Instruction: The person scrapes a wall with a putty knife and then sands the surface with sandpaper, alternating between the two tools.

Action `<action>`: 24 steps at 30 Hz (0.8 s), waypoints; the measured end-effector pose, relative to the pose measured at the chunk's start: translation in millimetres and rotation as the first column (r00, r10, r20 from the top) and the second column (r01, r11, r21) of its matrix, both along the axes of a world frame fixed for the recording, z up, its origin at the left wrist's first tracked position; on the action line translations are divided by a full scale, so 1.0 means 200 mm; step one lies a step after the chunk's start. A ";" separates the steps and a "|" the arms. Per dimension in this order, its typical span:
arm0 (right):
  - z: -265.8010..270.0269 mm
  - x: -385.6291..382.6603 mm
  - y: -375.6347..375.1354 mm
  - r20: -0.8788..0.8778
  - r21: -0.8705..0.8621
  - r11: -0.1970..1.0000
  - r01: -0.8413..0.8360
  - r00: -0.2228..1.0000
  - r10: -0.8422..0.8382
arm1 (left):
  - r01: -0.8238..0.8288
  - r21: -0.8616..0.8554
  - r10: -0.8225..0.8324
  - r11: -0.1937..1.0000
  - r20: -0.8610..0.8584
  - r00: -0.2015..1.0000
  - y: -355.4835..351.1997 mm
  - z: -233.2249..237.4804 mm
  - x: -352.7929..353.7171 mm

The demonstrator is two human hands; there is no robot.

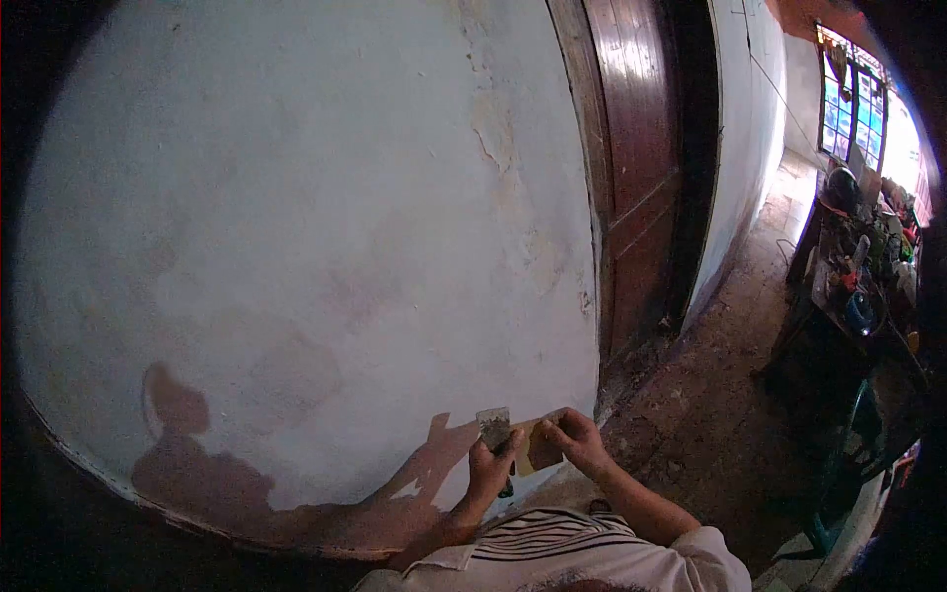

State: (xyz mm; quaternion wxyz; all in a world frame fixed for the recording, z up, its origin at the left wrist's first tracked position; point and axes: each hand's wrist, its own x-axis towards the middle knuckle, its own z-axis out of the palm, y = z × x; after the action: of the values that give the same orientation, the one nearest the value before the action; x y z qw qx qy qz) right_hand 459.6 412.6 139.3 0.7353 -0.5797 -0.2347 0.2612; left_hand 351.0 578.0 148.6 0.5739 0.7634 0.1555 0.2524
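Observation:
My left hand (487, 472) is wrapped round a putty knife (493, 424), its flat, stained blade pointing up and its dark handle end showing below the fist. Just to the right, my right hand (580, 442) pinches a small tan-and-brown sheet (539, 452) that looks like sandpaper. The sheet is close beside the left hand's fingers; whether they touch it I cannot make out. Both hands are in front of my body, near the lower part of a white wall (326, 247) with stained and peeling patches.
A brown wooden door (636, 168) in a worn frame stands right of the wall. Beyond it runs a dirty floor (710, 385). At the right, a table (824, 286) carries a jumble of items, with a green chair (848, 464) nearer me. A barred window (853, 99) is at the far end.

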 end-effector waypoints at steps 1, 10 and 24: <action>0.00 0.00 0.00 0.010 0.025 1.000 0.005 1.000 -0.005 | -0.002 0.003 0.002 1.000 0.006 1.000 0.00 0.01 0.01; 0.08 -0.03 0.02 0.520 0.196 0.901 0.386 0.738 -0.429 | -0.058 -0.229 0.048 0.972 -0.050 0.998 -0.01 0.09 0.01; 0.08 -0.08 -0.07 0.920 0.089 0.943 0.320 0.336 -0.200 | 0.094 -0.305 -0.137 0.948 -0.122 0.983 -0.10 0.23 -0.01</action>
State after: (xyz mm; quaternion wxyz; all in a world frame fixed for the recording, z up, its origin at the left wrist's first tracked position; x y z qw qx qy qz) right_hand 444.2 398.7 154.9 0.4801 -0.6944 -0.4921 -0.2126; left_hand 349.3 558.6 195.3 0.6836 0.6920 0.1870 0.1371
